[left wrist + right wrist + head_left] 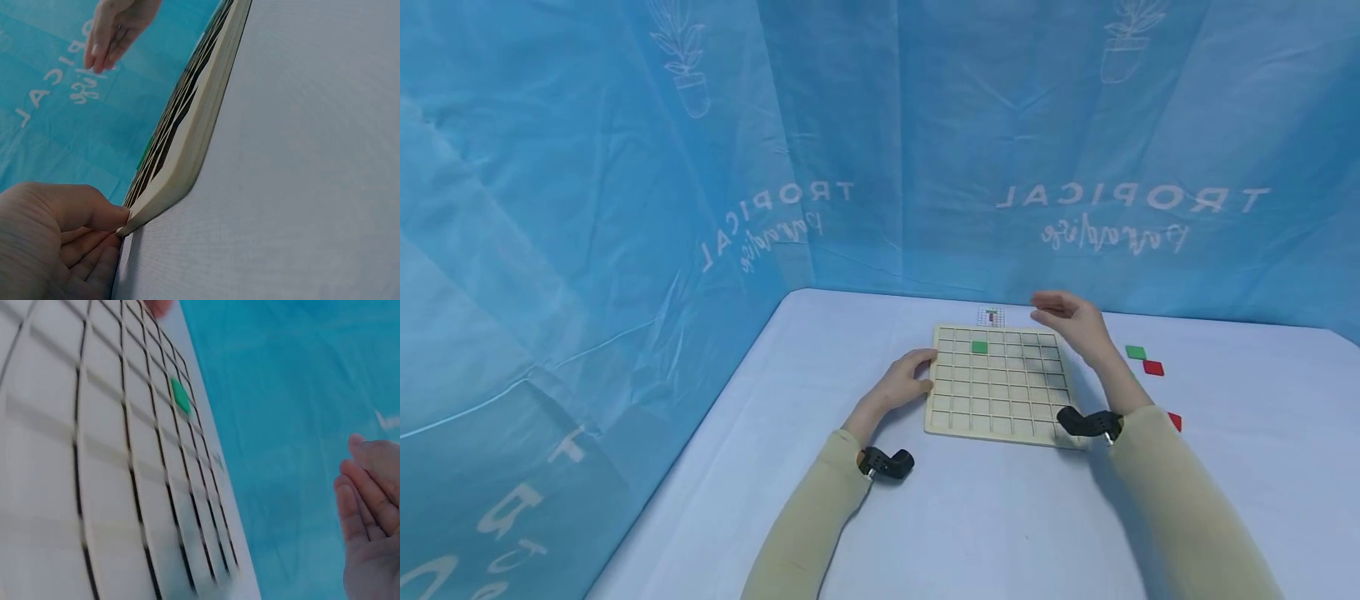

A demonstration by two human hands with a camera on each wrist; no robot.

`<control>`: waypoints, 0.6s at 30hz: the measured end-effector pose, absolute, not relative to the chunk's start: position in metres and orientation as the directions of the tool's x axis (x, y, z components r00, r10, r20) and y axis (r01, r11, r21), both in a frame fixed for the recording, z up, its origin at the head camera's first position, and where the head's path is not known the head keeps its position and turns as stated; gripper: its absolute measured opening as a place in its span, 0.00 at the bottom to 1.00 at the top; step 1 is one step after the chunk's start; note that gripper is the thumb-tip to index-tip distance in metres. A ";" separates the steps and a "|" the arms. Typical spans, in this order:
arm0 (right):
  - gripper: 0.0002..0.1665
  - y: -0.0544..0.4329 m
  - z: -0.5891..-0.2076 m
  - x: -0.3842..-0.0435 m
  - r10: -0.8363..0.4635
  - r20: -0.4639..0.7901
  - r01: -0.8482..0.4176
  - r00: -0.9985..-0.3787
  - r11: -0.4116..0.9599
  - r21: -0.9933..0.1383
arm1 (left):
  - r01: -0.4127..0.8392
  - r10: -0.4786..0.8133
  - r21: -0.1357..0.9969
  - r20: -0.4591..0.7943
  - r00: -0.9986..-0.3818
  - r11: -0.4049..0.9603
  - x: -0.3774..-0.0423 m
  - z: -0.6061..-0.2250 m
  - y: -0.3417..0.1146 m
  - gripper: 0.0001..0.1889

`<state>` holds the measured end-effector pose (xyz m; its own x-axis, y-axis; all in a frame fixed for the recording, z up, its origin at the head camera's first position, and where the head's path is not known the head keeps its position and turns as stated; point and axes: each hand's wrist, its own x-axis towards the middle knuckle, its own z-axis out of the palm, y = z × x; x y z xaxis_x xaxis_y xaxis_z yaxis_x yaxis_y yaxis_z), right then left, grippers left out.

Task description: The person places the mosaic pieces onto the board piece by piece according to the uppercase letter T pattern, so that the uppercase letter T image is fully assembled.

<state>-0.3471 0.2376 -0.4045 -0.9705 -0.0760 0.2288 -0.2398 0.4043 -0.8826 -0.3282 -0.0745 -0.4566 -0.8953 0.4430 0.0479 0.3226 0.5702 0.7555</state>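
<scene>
A pale wooden grid board (996, 388) lies flat on the white table. One green square tile (980, 347) sits in a cell near its back edge; the right wrist view shows the same green tile (180, 395). At the board's left side, my left hand (901, 382) grips the edge. In the left wrist view, the thumb of this left hand (69, 240) is on the board's rim (165, 197) with the fingers curled beside and below it. Over the back right corner, my right hand (1075, 327) is raised, fingers fairly straight, holding nothing.
Behind the board lies a small printed grid card (991, 317) with a coloured pattern. To the right are a green tile (1136, 352), a red tile (1153, 367) and another red tile (1175, 422) partly behind the right sleeve. Blue curtains (955, 150) hang behind and at the left.
</scene>
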 end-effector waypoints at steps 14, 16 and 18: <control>0.40 0.342 -0.414 -0.319 0.157 0.175 -0.066 -0.972 0.530 -0.845 | 0.336 0.441 0.748 0.064 -0.895 0.573 -0.329 -0.459 -0.074 0.29; 0.41 0.351 -0.418 -0.314 0.180 0.151 -0.031 -0.972 0.537 -0.843 | 0.341 0.444 0.750 0.070 -0.893 0.567 -0.329 -0.459 -0.074 0.29; 0.43 0.357 -0.422 -0.312 0.180 0.129 -0.008 -0.975 0.553 -0.833 | 0.341 0.446 0.754 0.071 -0.892 0.561 -0.329 -0.460 -0.074 0.29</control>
<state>-0.3123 0.3574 -0.4222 -0.9750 0.1803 0.1295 -0.0084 0.5530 -0.8332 -0.3290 -0.0738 -0.4597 -0.8920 0.4464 0.0710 0.3409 0.5613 0.7541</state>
